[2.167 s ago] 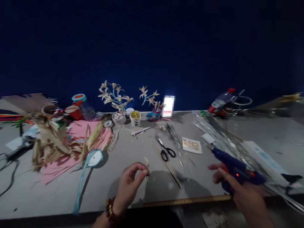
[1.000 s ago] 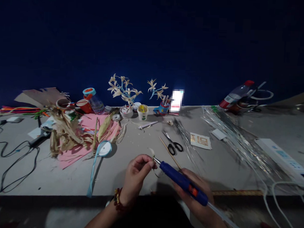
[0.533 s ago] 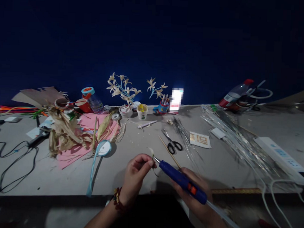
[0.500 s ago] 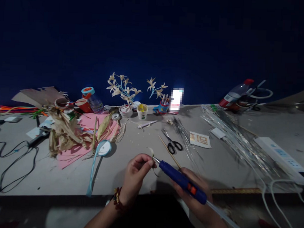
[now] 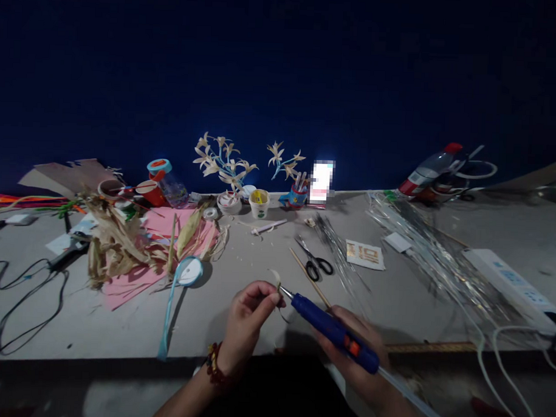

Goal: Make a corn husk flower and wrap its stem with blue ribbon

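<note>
My left hand pinches a small pale petal-like strip between thumb and fingertips, above the table's near part. In my right hand is a blue glue gun with an orange switch, its fingers wrapped around the body. The gun's metal nozzle points left and touches, or nearly touches, the strip at my left fingertips. A pale cord trails from the gun's rear end. Black-handled scissors and a thin wooden stick lie just beyond my hands.
Left are dried husks on pink paper and a blue tape roll. Flower sprays stand at the back beside a white cup and a lit phone. Wires, a power strip and a bottle lie right.
The view has shifted very slightly. Both hands, the strip and the glue gun stay in nearly the same positions.
</note>
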`<action>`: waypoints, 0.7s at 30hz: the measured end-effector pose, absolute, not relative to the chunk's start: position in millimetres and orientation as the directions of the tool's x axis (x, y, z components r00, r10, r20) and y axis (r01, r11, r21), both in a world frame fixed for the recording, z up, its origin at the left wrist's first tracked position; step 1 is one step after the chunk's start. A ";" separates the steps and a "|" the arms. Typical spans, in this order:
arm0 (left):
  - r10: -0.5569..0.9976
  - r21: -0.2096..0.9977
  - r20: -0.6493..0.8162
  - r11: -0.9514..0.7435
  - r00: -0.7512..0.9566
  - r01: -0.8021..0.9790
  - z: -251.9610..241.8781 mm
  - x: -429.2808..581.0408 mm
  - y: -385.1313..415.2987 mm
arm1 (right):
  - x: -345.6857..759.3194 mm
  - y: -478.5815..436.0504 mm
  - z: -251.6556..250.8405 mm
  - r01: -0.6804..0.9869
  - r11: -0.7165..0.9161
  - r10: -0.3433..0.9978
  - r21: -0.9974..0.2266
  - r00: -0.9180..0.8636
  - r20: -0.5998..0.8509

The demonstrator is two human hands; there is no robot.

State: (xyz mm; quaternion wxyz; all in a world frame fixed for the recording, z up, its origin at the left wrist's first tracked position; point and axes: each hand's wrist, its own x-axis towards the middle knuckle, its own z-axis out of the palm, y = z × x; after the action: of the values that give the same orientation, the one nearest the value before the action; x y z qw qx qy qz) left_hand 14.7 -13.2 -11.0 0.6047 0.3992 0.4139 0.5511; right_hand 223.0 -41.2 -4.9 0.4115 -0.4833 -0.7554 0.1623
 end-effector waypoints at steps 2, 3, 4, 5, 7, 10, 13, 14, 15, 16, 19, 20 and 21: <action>0.997 0.940 -0.058 0.074 0.057 -0.333 -11.5 14.6 -13.3 | 223.3 -41.4 -6.2 0.596 0.476 0.865 -0.647 -0.186 0.465; 0.997 0.940 -0.057 0.073 0.058 -0.332 -11.8 14.5 -13.5 | 223.5 -41.5 -6.8 0.595 0.477 0.864 -0.647 -0.183 0.469; 0.997 0.941 -0.056 0.072 0.059 -0.331 -12.1 14.5 -13.6 | 223.5 -41.7 -7.3 0.592 0.479 0.863 -0.648 -0.181 0.472; 0.997 0.941 -0.055 0.072 0.059 -0.330 -12.3 14.5 -13.8 | 223.6 -42.0 -7.7 0.589 0.480 0.863 -0.650 -0.183 0.471; 0.997 0.943 -0.055 0.070 0.057 -0.324 -12.8 14.5 -14.2 | 223.6 -42.7 -7.7 0.590 0.473 0.869 -0.655 -0.189 0.457; 0.997 0.946 -0.058 0.070 0.048 -0.316 -12.9 15.0 -14.1 | 223.4 -43.5 -6.4 0.603 0.462 0.876 -0.651 -0.194 0.442; 0.997 0.946 -0.061 0.070 0.038 -0.317 -12.2 15.6 -13.3 | 223.1 -43.4 -4.6 0.608 0.472 0.868 -0.638 -0.194 0.456; 0.998 0.945 -0.061 0.069 0.035 -0.318 -11.8 15.8 -13.0 | 223.0 -43.2 -4.2 0.606 0.473 0.868 -0.640 -0.197 0.455; 0.998 0.947 -0.060 0.067 0.032 -0.315 -11.4 15.7 -12.9 | 223.0 -42.9 -3.8 0.604 0.474 0.868 -0.641 -0.199 0.455; 0.998 0.949 -0.057 0.064 0.031 -0.308 -11.0 15.6 -13.0 | 223.1 -42.4 -3.6 0.603 0.473 0.869 -0.642 -0.197 0.455; 0.998 0.961 -0.054 0.060 0.032 -0.270 -10.6 14.1 -14.3 | 224.3 -40.5 -4.5 0.628 0.441 0.880 -0.641 -0.161 0.447; 0.998 0.964 -0.058 0.065 0.034 -0.259 -11.1 13.2 -15.0 | 225.5 -39.5 -5.7 0.642 0.427 0.883 -0.636 -0.145 0.446; 0.998 0.965 -0.063 0.069 0.031 -0.253 -12.1 12.2 -15.7 | 227.3 -38.3 -7.4 0.658 0.413 0.886 -0.629 -0.129 0.446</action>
State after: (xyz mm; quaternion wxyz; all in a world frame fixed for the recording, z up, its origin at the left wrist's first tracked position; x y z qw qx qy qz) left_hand 12.2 -15.7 -12.1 0.5819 0.4205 0.4426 0.5373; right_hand 227.3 -38.3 -7.4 0.4022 -0.5232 -0.7379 0.1413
